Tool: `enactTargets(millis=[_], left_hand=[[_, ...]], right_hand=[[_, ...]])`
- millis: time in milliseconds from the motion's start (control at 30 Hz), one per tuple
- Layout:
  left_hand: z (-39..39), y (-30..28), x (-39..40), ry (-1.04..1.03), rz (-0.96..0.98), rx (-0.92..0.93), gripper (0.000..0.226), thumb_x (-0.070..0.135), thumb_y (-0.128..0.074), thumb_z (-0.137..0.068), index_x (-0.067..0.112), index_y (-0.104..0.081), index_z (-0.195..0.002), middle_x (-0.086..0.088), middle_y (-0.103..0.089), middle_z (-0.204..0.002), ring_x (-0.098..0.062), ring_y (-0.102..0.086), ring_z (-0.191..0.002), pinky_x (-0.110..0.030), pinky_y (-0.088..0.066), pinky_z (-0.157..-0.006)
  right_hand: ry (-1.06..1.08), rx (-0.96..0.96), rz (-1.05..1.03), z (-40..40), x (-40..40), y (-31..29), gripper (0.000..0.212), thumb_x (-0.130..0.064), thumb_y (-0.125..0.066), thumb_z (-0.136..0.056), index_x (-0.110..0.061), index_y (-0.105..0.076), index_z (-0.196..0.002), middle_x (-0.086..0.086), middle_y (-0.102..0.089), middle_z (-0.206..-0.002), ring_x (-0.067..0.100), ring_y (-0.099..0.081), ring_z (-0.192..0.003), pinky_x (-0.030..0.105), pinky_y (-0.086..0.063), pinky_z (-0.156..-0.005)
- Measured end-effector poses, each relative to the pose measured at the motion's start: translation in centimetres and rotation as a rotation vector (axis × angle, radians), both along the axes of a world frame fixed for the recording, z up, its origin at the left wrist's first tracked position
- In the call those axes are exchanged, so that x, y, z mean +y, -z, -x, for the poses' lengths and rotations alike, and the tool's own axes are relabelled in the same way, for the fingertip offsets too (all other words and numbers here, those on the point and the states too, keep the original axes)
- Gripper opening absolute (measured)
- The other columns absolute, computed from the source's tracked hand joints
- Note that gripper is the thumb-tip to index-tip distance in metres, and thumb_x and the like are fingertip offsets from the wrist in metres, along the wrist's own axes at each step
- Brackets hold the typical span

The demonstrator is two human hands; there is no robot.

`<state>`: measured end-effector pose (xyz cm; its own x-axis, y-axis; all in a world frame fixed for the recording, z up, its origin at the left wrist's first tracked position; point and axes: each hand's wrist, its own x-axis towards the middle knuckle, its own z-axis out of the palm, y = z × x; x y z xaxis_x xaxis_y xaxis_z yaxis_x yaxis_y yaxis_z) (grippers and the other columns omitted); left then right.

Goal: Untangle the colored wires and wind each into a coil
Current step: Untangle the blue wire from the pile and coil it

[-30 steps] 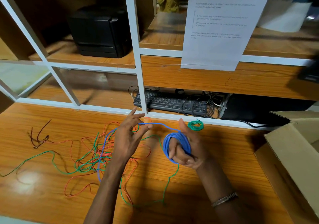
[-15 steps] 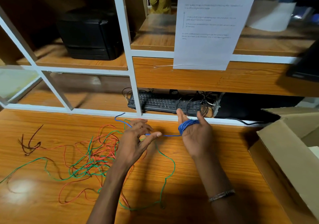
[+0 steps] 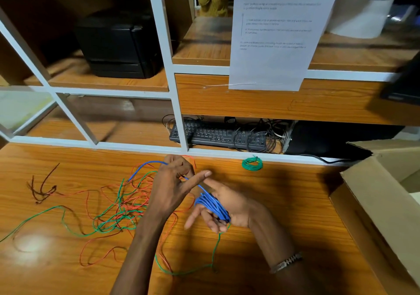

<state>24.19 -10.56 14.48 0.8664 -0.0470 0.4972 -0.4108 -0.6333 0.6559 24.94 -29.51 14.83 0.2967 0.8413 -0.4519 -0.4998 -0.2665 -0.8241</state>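
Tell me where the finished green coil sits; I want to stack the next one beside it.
In the head view the green coil lies on the table at its far edge, right of both hands, just before the white frame rail under the keyboard.

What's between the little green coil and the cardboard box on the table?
In the head view, only bare wooden table lies between the green coil and the cardboard box.
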Motion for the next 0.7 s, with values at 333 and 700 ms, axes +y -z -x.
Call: enactTargets(millis=[333,700], left_hand=[[0.4,2.2,0.1,-0.057,0.028,0.139,0.05,0.05,-0.047,-0.108,0.018,-0.06,-0.072,0.005,-0.058,-0.071,-0.02,-0.056,-0.081,-0.041,-0.046,-0.083],[1.7,2.7,-3.9,0.213,-0.236,0.203,0.042,0.059,-0.051,-0.105,0.026,-0.068,-0.086,0.01,-0.067,-0.084,-0.007,-0.059,-0.079,-0.033,-0.048,-0.07]], right_hand=[[0.639,0.334,-0.693,-1.3,-2.1,-1.9,0.074,-0.049,-0.033,-0.106,0.014,-0.071,-0.1,0.005,-0.047,-0.04,0.009,-0.039,-0.028,0.016,-0.037,-0.035],[1.281,0.211,-0.552,-3.7,-4.2,-0.5,0.056,-0.041,-0.043,-0.108,0.008,-0.051,-0.135,0.015,-0.073,-0.098,0.023,-0.071,-0.092,0.022,-0.06,-0.072]])
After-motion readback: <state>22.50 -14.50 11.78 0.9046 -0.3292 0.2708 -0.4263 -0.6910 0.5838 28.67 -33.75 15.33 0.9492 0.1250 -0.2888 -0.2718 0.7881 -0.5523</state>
